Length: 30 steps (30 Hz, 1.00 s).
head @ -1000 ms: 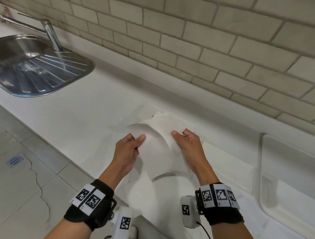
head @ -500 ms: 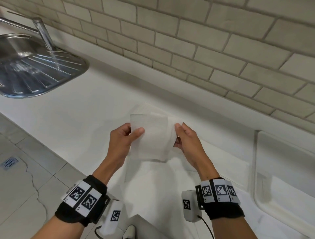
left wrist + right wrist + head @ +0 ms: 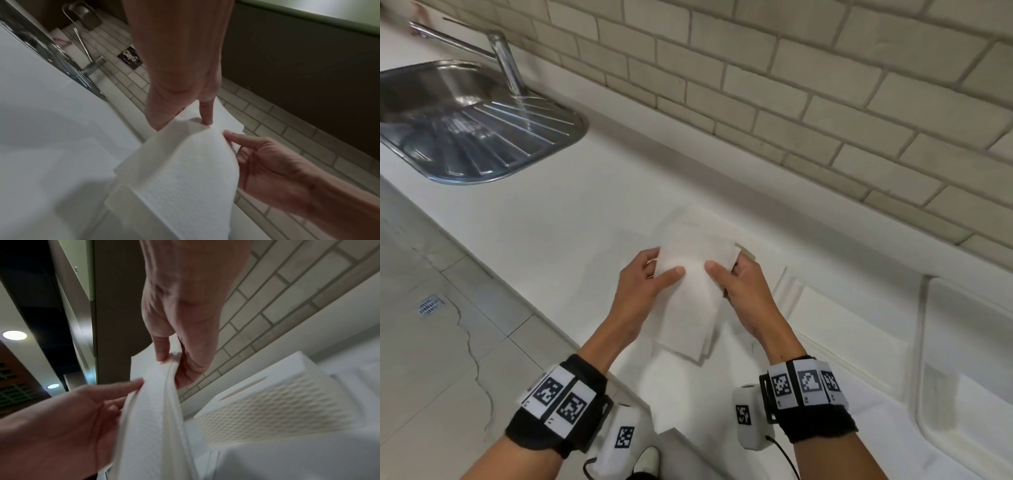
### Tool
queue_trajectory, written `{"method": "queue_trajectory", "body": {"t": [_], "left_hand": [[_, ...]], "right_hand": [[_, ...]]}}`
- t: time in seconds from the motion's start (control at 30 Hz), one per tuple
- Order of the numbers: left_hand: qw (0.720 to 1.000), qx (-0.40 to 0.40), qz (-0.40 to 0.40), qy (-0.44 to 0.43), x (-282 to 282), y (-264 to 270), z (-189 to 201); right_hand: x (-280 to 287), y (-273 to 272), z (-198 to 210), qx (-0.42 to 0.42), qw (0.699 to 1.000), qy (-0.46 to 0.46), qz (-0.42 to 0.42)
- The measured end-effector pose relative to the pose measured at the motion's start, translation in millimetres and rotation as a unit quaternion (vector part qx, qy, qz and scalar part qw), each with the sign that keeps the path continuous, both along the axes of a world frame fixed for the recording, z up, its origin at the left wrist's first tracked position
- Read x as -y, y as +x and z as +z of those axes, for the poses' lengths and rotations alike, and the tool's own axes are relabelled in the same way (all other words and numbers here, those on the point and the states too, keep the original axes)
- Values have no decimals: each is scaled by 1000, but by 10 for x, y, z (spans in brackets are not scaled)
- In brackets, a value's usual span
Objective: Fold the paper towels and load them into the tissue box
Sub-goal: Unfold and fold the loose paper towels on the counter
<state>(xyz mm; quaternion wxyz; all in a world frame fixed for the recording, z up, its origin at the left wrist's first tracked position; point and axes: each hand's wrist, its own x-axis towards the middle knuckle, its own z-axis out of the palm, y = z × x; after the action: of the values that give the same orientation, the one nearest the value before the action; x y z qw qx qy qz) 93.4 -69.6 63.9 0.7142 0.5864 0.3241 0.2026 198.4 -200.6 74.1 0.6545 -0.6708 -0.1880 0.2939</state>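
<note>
A folded white paper towel [image 3: 688, 298] hangs as a narrow strip above the white counter [image 3: 558, 219]. My left hand [image 3: 666, 263] pinches its upper left edge, thumb on top. My right hand [image 3: 724, 270] pinches the upper right edge, close beside the left. The left wrist view shows the towel [image 3: 174, 170] draped between the left fingers [image 3: 205, 113] and the right hand [image 3: 267, 162]. In the right wrist view the right hand [image 3: 170, 360] nips the layered edge of the towel [image 3: 156, 410]. A white tissue box [image 3: 277, 402] with a textured face and a slot stands just right of it.
More flat paper towels lie on the counter, behind the hands [image 3: 698, 222] and under them [image 3: 688, 394]. A steel sink with drainer [image 3: 465, 130] and tap [image 3: 506, 65] is at the far left. A brick-tiled wall [image 3: 791, 85] backs the counter; floor lies past its front edge.
The wide sheet held between spread hands has been folded over into a narrow strip. Both hands have come close together, thumbs now on top of the towel.
</note>
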Motion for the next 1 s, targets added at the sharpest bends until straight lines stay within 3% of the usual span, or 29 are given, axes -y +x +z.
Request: {"method": "queue_trajectory", "body": {"t": [0.1, 0.2, 0.33, 0.5, 0.57, 0.67, 0.83, 1.0], "left_hand": [[997, -54, 16, 56, -238, -211, -62], [992, -71, 62, 86, -473, -386, -102], [987, -74, 97, 105, -677, -482, -65], [988, -66, 101, 93, -715, -487, -56], [989, -71, 92, 90, -691, -484, -79], [989, -76, 90, 87, -655, -474, -111], [988, -68, 92, 104, -589, -429, -93], [988, -79, 97, 90, -549, -334, -132]], "right_hand": [[-212, -27, -127, -6, 999, -35, -18], [-444, -81, -525, 67, 984, -161, -36], [-693, -260, -981, 135, 925, -353, 30], [-927, -474, -1075, 263, 838, -477, 17], [-968, -475, -1049, 270, 819, -506, 13], [-924, -413, -1069, 227, 840, -493, 6], [-626, -246, -865, 43, 950, -301, -74], [-253, -122, -328, 21, 983, -147, -105]]}}
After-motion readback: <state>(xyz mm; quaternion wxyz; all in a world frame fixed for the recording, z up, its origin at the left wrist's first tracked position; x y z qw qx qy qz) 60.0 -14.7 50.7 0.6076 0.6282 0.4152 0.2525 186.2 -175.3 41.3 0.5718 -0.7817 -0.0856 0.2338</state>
